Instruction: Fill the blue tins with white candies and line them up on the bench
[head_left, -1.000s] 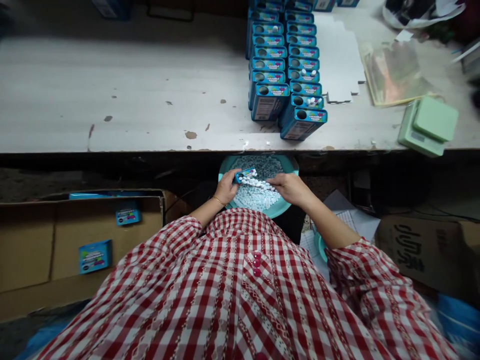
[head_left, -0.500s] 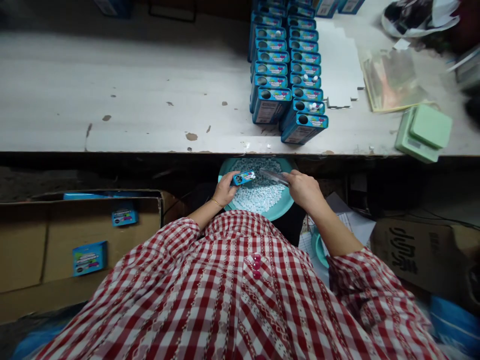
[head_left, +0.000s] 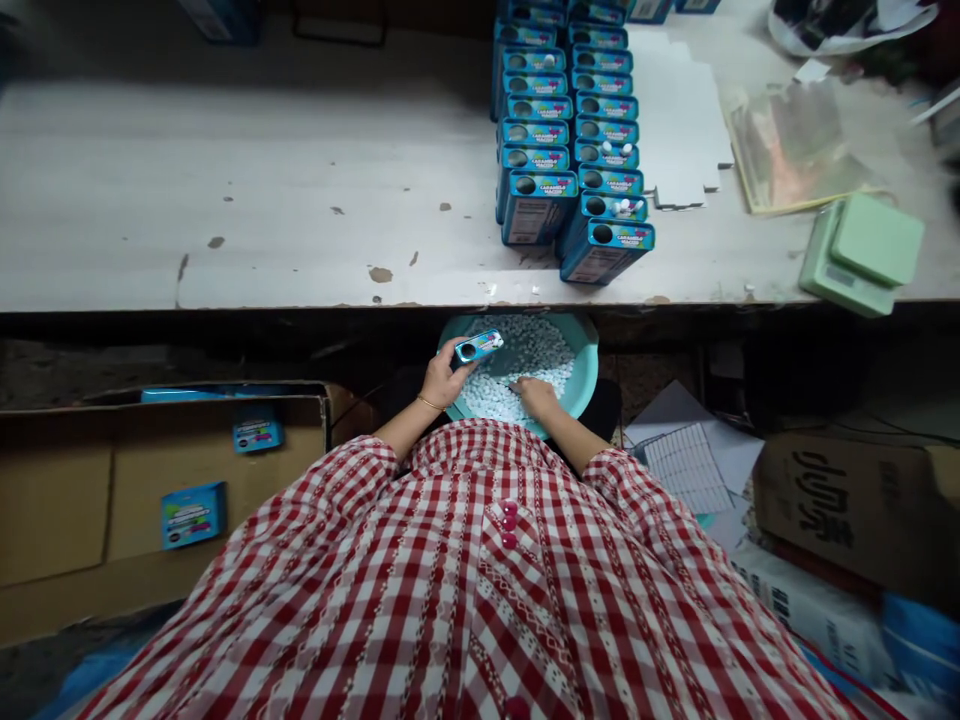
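Right hand [head_left: 537, 398] — lower now, down among the white candies [head_left: 491, 392]

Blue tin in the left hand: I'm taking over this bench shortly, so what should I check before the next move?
1. Blue tin held in the left hand: ok.
2. Tin's round opening uncovered: ok.
3. Tin's fill level: cannot tell, the inside is hidden.
4. Right hand down on the white candies in the teal basin: ok.
5. Standing tins back from the bench edge: ok.
6. Standing tins' openings free of loose candies: not ok, white candies sit at one.
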